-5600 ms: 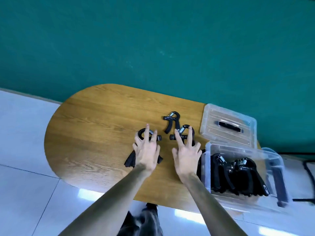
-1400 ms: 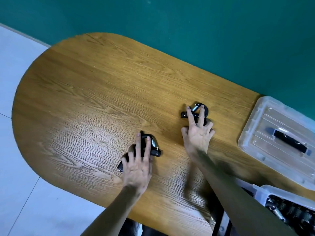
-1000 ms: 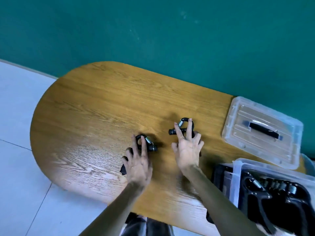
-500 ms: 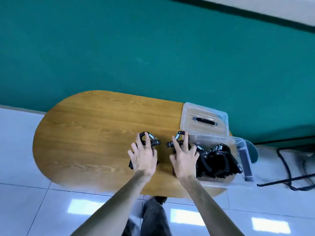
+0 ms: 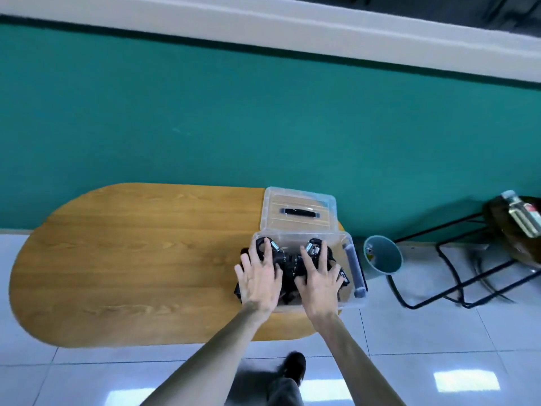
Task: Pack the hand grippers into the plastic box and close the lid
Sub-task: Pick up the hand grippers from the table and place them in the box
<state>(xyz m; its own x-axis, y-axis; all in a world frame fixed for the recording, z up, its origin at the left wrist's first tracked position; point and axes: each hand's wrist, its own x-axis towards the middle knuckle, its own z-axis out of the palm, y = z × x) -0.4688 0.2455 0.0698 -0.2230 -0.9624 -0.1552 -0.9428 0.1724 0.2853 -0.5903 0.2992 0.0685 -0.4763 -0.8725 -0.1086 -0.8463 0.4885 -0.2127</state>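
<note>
Hands [image 5: 288,281] seemingly inside box [image 5: 359,284] rim.

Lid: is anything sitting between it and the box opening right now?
Yes. Both hands, left hand and right hand, lie over the hand grippers in the plastic box; the lid lies just behind it.

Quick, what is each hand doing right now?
Left hand: fingers straight, resting on a hand gripper over the box.
Right hand: fingers straight, resting on another hand gripper in the box.
</note>
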